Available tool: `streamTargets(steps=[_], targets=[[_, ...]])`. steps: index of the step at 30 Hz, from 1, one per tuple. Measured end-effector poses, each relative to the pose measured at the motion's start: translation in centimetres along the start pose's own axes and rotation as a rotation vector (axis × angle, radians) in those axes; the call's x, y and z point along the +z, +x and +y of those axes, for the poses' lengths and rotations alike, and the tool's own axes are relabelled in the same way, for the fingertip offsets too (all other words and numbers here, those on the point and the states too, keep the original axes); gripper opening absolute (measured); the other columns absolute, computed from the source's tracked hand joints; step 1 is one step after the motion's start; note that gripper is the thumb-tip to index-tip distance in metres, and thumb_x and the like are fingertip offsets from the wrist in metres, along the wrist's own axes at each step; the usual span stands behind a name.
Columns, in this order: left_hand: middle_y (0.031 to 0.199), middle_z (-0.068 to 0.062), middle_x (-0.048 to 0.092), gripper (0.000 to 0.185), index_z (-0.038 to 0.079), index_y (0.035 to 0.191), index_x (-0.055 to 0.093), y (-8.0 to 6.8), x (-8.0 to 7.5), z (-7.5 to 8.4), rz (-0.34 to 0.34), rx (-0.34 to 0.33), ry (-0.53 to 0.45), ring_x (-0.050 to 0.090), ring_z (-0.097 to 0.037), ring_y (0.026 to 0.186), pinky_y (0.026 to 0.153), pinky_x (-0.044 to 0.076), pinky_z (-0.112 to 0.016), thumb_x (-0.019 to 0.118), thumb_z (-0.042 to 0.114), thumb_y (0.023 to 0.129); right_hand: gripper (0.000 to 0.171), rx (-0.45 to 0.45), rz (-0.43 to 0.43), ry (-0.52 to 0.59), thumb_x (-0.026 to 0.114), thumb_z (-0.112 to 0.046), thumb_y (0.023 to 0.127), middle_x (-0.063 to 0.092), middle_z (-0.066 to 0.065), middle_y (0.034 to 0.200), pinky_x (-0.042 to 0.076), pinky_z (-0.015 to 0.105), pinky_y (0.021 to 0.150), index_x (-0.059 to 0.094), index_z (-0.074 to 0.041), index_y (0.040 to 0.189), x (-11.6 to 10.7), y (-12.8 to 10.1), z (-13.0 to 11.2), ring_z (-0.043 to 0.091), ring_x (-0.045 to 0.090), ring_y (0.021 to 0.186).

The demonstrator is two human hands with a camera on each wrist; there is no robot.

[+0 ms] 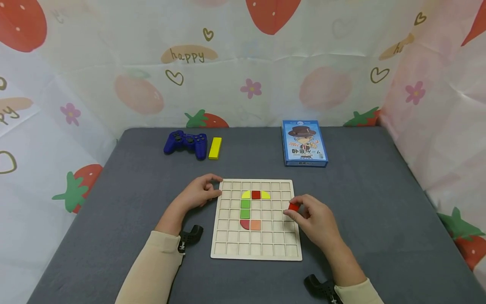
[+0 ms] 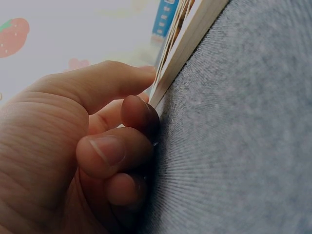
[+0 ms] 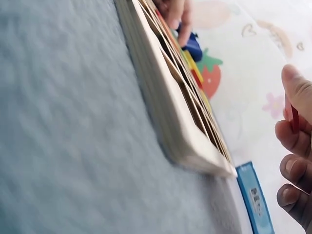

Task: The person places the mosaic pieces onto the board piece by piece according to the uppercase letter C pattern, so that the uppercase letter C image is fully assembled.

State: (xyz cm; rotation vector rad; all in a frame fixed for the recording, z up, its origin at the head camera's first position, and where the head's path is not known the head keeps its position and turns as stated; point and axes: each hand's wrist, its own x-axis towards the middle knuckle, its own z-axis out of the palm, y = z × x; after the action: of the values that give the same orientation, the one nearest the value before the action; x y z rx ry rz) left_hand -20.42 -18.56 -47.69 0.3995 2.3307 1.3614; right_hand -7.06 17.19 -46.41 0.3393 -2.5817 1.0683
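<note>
A square wooden grid board (image 1: 230, 238) lies flat on the table. My left hand (image 1: 198, 192) holds its far left corner, thumb and fingertips at the edge; in the left wrist view the other fingers (image 2: 114, 151) are curled beside it. Above the board's right side, my right hand (image 1: 317, 221) pinches a small red tile (image 1: 294, 207) between thumb and forefinger. Set in the grid are a dark red square tile (image 1: 256, 194) between two yellow rounded tiles, two green square tiles (image 1: 245, 209) in a column, a crimson rounded tile (image 1: 244, 224) and an orange square tile (image 1: 255, 225).
Behind the board lie a blue game controller (image 1: 186, 143) and a yellow block (image 1: 214, 148). A blue card-game box (image 1: 305, 143) rests at the back right. The grey tabletop (image 1: 364, 202) ends at a printed cloth backdrop (image 1: 228, 97).
</note>
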Motion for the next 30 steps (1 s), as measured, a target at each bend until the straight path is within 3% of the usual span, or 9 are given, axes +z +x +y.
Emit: streamTargets(steps=[16,30], targets=[[0.061,-0.002,0.048,0.042,0.01,0.138,0.058,0.2,0.0,-0.4,-0.004,0.015,-0.027,0.031,-0.014,0.04,0.042,0.031,-0.029,0.071,0.018,0.099,0.026,-0.165,0.015,0.076,0.091,-0.022,0.078,0.062,-0.01,0.09,0.039,0.022,0.055,0.074,-0.014,0.096,1.8,0.0,-0.9,0.007,0.045,0.063],[0.062,-0.002,0.048,0.041,0.012,0.138,0.059,0.4,0.1,-0.6,-0.004,0.0,-0.022,0.031,-0.014,0.041,0.042,0.032,-0.03,0.071,0.021,0.099,0.029,-0.211,-0.132,0.028,0.094,-0.03,0.074,0.06,-0.009,0.092,0.045,0.023,0.06,0.081,-0.016,0.095,3.9,-0.2,-1.5,0.009,0.054,0.069]])
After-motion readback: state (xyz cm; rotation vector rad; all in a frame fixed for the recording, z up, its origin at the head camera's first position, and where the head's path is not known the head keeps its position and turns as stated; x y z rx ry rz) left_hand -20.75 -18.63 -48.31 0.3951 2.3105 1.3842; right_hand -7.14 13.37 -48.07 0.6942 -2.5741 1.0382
